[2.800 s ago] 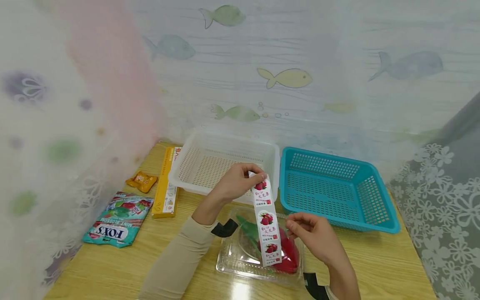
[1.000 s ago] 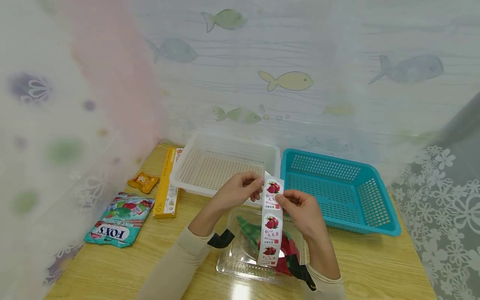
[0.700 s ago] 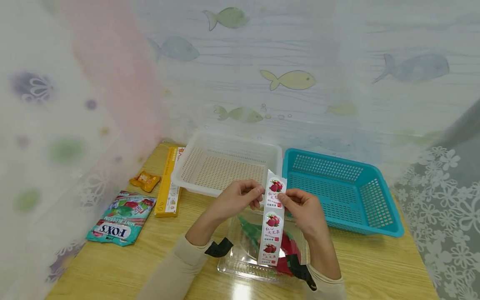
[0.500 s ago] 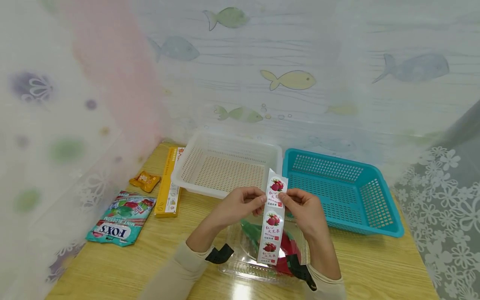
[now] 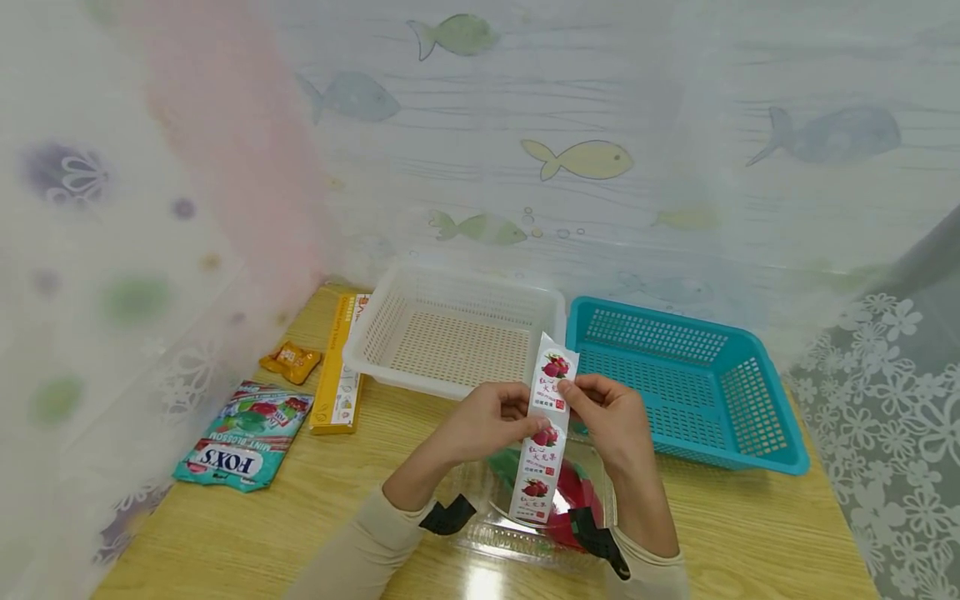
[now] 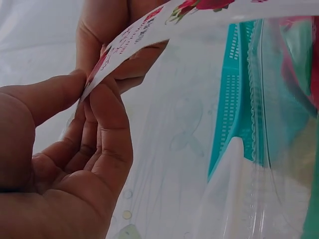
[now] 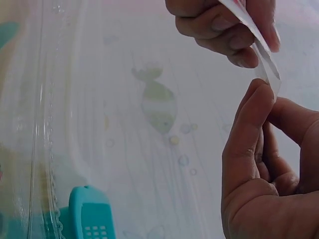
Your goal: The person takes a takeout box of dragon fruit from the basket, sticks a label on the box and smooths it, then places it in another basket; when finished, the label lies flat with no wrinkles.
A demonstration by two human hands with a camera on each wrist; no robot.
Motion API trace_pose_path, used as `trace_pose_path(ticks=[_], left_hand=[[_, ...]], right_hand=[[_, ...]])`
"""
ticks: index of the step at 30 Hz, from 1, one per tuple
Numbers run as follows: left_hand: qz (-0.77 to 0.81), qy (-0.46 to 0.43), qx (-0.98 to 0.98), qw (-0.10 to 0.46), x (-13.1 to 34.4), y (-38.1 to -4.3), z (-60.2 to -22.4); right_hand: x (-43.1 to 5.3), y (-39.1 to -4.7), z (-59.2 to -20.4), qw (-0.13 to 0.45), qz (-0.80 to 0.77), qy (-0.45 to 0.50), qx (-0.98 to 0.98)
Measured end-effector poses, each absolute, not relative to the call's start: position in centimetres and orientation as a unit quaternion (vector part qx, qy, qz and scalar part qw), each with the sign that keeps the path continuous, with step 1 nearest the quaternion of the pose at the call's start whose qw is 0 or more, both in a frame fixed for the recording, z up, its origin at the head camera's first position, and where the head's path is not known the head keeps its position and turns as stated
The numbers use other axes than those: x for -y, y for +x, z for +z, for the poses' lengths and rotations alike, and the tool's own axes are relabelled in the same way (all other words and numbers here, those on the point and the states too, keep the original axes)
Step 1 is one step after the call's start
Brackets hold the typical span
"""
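A strip of dragon fruit stickers [image 5: 545, 450] hangs between both hands in the head view. My left hand [image 5: 487, 421] pinches its left edge at the middle sticker, thumb on the printed face. Higher up, my right hand [image 5: 611, 417] pinches the right edge beside the top sticker. The left wrist view shows thumb and forefinger of the left hand [image 6: 75, 129] meeting on the strip [image 6: 129, 37]. Under the strip lies a clear plastic clamshell box [image 5: 517, 537] with a red and green item [image 5: 581, 492] inside, partly hidden by hands and strip.
Behind the hands stand a white basket [image 5: 450, 383] and a teal basket [image 5: 750, 450]. At the left lie a yellow box [image 5: 330, 396], a small orange packet [image 5: 291, 362] and a green Fox's candy bag [image 5: 243, 437]. A fish-patterned curtain hangs behind the wooden table [image 5: 750, 533].
My right hand came in from the right and took hold of the strip near its top. My left hand let go of the top, then slid down to pinch the middle sticker.
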State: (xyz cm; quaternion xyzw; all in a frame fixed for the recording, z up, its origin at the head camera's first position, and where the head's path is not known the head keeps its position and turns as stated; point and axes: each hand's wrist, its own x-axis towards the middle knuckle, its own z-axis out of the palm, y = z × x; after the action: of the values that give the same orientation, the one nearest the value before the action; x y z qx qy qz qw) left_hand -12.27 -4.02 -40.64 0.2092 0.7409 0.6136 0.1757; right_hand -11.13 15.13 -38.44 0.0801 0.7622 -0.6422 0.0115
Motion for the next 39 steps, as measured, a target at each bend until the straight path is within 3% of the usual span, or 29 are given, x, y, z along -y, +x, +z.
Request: trace_pose_path(ticks=[11,39], left_hand=[[0.622,0.223,-0.731,0.169,3.8,-12.3,-41.0],[0.632,0.160,-0.747,0.134,3.7,-12.7,-41.0]], right_hand=[[-15.0,-10.9,-38.3,0.005,-0.631,0.079,-0.772],[-16.3,-9.0,-39.0,-0.014,-0.639,0.067,-0.766]])
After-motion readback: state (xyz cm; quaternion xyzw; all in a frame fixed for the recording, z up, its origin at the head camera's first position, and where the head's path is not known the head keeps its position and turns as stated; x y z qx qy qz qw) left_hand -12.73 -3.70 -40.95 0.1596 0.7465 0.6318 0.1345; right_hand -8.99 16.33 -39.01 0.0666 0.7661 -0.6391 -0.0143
